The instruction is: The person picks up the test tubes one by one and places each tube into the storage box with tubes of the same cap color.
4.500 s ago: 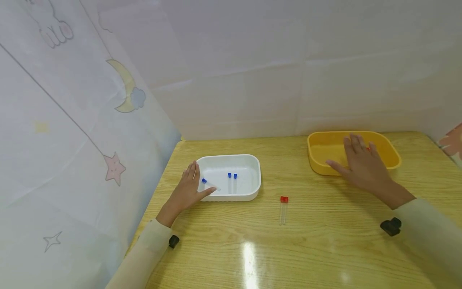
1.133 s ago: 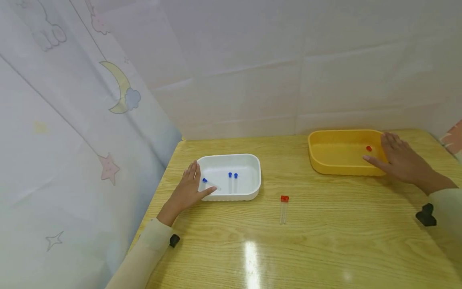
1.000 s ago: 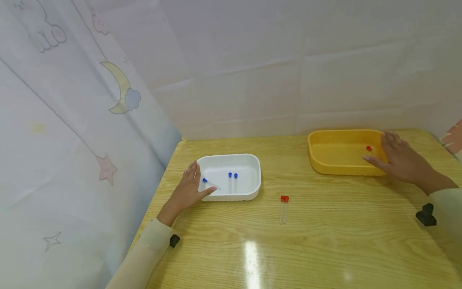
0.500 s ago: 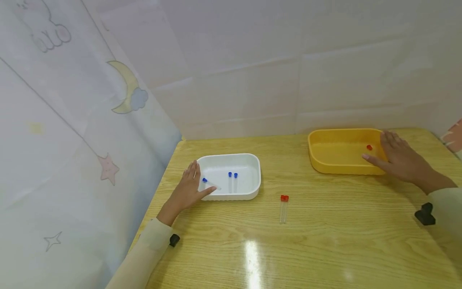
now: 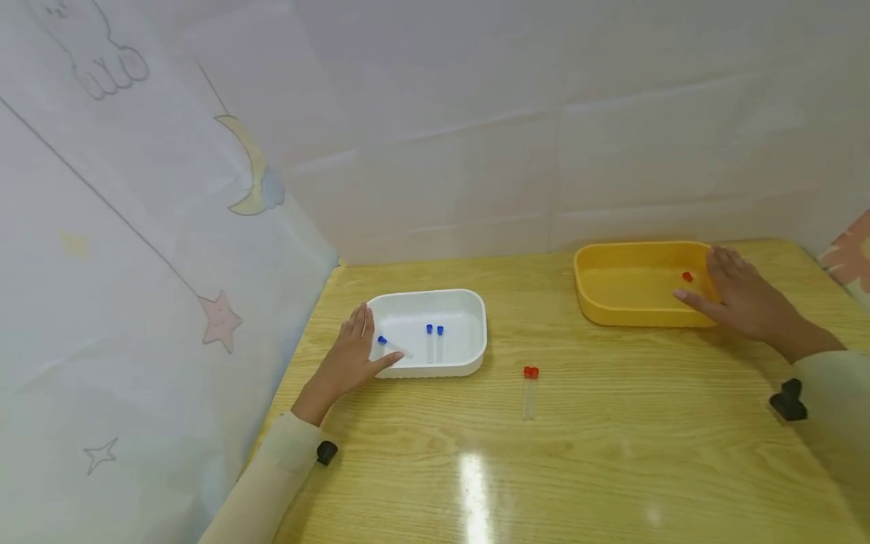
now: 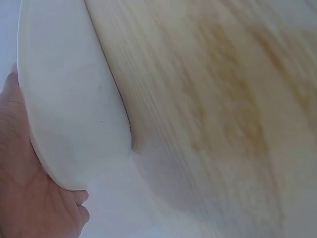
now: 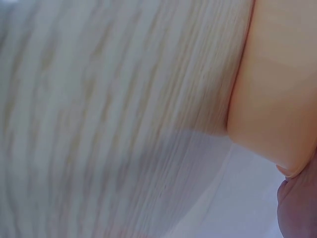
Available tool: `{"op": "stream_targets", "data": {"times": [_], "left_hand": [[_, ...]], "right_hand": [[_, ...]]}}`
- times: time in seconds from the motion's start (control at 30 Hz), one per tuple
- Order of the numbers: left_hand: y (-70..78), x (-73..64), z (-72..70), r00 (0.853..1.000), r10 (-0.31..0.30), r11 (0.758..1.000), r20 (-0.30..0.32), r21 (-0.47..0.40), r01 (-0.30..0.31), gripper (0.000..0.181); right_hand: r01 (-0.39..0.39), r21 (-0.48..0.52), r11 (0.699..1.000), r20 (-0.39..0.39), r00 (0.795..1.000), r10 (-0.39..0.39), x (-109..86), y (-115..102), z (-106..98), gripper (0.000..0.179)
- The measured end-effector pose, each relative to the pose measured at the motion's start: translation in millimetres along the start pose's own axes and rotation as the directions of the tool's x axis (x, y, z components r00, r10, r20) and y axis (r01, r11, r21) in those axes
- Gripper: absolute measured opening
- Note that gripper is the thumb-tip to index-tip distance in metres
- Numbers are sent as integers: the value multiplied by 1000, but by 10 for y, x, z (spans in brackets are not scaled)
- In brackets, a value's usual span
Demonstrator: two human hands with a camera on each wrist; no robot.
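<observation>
My left hand (image 5: 347, 366) lies against the left end of a white tray (image 5: 467, 349), fingers straight and thumb across the front rim. In the left wrist view the palm is beside the tray's outer wall (image 6: 74, 99). Inside lie clear tubes with blue caps: two side by side (image 5: 435, 344) and one slanted tube (image 5: 397, 348) near the thumb. My right hand (image 5: 751, 306) rests at the right end of a yellow tray (image 5: 625, 287), fingers straight, thumb over its front rim. A red cap (image 5: 687, 276) shows in this tray; whether a tube is attached cannot be made out.
Two clear tubes with red caps (image 5: 530, 391) lie side by side on the wooden table (image 5: 578, 468), between and in front of the trays. A patterned white sheet (image 5: 442, 151) hangs close behind the table and along its left side.
Compared with the earliest frame, my right hand has moved right, from over the yellow tray to its right end, uncovering the red cap. The left hand keeps its place; the head view shifts slightly.
</observation>
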State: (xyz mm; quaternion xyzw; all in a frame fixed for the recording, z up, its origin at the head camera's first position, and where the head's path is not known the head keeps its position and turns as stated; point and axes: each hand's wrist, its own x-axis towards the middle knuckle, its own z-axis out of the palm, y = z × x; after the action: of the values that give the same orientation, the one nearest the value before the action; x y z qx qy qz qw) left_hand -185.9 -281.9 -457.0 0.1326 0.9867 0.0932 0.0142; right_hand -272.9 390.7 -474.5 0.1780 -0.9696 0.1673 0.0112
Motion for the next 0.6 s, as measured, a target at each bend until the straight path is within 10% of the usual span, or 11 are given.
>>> {"op": "stream_targets", "data": {"times": [0.6], "left_hand": [[91, -15, -99, 990, 96, 992, -104, 92, -87, 104]], "right_hand": [[5, 14, 1000, -28, 1000, -5, -12, -118, 34, 97]]}}
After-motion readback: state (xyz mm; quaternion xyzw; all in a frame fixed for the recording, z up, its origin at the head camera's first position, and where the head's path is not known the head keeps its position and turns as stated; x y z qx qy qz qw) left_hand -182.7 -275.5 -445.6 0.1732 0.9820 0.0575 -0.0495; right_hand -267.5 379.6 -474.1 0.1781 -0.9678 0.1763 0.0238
